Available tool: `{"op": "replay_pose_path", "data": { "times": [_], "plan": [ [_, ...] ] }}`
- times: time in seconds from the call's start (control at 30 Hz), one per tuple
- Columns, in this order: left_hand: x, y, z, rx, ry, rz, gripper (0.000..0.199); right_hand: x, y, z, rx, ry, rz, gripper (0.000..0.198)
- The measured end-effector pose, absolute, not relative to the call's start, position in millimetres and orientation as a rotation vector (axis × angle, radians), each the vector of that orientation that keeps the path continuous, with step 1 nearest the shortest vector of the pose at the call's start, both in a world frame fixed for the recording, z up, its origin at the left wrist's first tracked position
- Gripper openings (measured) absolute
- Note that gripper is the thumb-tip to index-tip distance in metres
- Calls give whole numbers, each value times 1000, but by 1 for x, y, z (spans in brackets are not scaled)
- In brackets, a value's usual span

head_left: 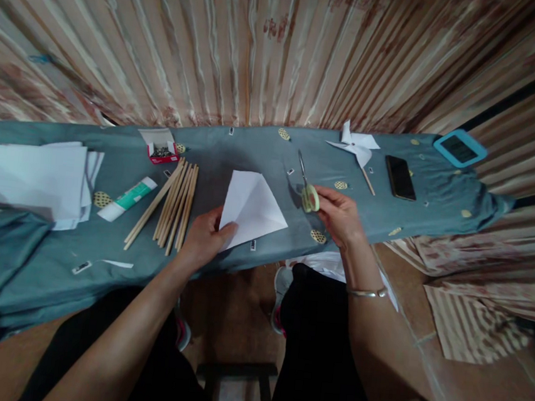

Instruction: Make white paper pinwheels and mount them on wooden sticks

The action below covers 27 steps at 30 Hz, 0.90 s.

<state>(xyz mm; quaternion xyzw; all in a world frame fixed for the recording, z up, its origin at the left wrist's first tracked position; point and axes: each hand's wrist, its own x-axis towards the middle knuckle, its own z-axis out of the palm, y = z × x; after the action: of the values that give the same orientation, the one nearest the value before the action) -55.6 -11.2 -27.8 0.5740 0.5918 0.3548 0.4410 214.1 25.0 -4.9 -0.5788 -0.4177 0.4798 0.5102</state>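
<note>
My left hand (pixel 207 237) grips a sheet of white paper (pixel 252 208) by its near left corner, thumb on top. Creases run across the sheet, and its outline is uneven. To the right, my right hand (pixel 339 215) holds a pair of scissors (pixel 309 195) by the pale green handles, with the blades pointing away from me above the cloth. A gap separates the scissors from the paper. Beyond my right hand lies a white paper pinwheel (pixel 360 151) on a wooden stick. Left of my left hand is a bundle of wooden sticks (pixel 176 207).
A green-and-white tube (pixel 128 198) and an open red box (pixel 162 152) of small metal pieces lie left of the sticks. A stack of white paper (pixel 33 178) is farther left. A phone (pixel 399 177) and a blue-framed device (pixel 460 148) are at the right. Curtains hang behind.
</note>
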Motion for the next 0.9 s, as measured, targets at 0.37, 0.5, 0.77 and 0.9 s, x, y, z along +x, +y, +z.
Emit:
{"op": "replay_pose_path", "data": {
  "times": [0.37, 0.5, 0.77, 0.9],
  "plan": [
    [-63, -1, -27, 1043, 1413, 1309, 37, 200, 14, 6, -935, -708, 1657, 21],
    [-74, 3, -26, 1040, 1487, 1398, 32, 197, 8, 9, -1028, -819, 1719, 32],
    [-96, 8, -25, 1221, 1684, 1406, 29, 191, -13, 16, -1125, -1158, 1743, 47],
    [-107, 10, -23, 1282, 1754, 1438, 26, 188, -20, 12, -1132, -1368, 1724, 44]
  ]
}}
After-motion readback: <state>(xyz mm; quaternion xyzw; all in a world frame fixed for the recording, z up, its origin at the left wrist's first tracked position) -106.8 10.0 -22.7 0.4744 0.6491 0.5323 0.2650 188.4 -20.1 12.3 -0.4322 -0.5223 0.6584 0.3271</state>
